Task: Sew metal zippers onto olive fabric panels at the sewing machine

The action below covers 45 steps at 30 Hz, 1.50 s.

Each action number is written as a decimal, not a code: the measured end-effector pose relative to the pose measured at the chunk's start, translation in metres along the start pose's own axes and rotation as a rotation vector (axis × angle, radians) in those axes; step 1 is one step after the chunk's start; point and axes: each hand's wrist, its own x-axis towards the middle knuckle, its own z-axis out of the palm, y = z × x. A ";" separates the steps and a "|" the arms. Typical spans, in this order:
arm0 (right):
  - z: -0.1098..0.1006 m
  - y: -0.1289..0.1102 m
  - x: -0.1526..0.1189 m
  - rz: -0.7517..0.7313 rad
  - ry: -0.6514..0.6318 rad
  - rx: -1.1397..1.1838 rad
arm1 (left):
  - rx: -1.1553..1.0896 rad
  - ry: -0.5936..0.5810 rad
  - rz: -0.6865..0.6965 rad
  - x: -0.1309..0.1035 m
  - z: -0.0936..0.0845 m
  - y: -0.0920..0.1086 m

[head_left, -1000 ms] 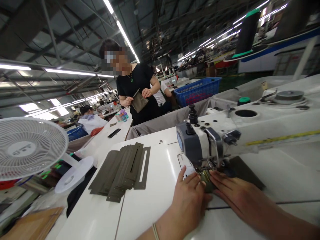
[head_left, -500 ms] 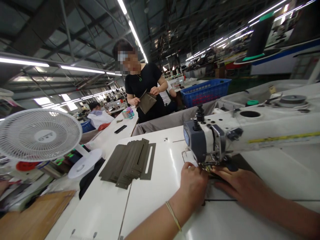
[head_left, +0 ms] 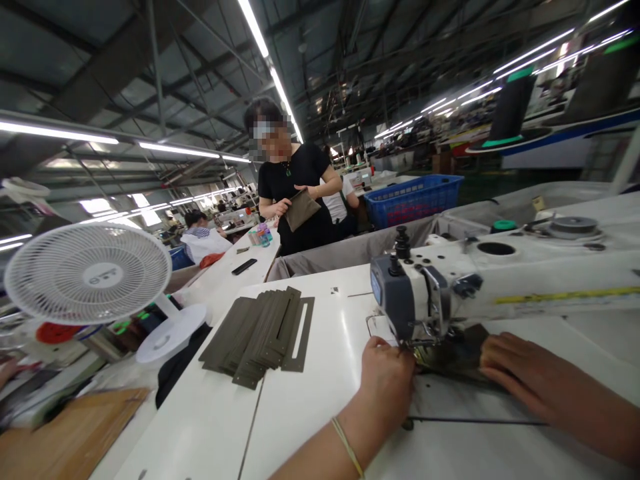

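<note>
A sewing machine [head_left: 415,293] stands on the white table, with a dark olive fabric piece [head_left: 457,353] lying under its presser foot. My left hand [head_left: 387,377] is closed at the left of the needle, its fingertips pinching the near-left edge of that fabric. At the fabric's right end, my right hand [head_left: 520,377] is closed, fingers bent and pressed together on the cloth; its fingertips are partly hidden. To the left of my hands lies a fanned stack of olive fabric pieces [head_left: 255,333], the ones on its right side having a long slot.
A white fan [head_left: 100,273] stands at the left, above a brown board [head_left: 75,427]. Across the table a co-worker [head_left: 300,180] in black holds an olive fabric piece [head_left: 303,210]. A black phone [head_left: 244,267] and a blue basket [head_left: 415,197] are farther back.
My right hand has slid right, away from the needle, and its fingers have gone from stretched out to bent. My left hand stays by the needle. The view has tilted up slightly.
</note>
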 end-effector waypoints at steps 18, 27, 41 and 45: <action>0.012 -0.041 0.006 -0.328 0.215 -0.287 | 0.100 0.206 0.157 -0.010 0.033 0.005; 0.041 -0.060 -0.002 -0.395 0.184 -0.362 | -0.041 0.331 -0.014 -0.029 0.026 0.013; 0.043 -0.051 0.008 -0.239 0.095 -0.147 | -0.077 0.414 0.127 -0.023 0.041 -0.008; 0.046 -0.046 0.003 -0.223 0.045 -0.104 | -0.066 0.379 0.132 -0.021 0.045 -0.010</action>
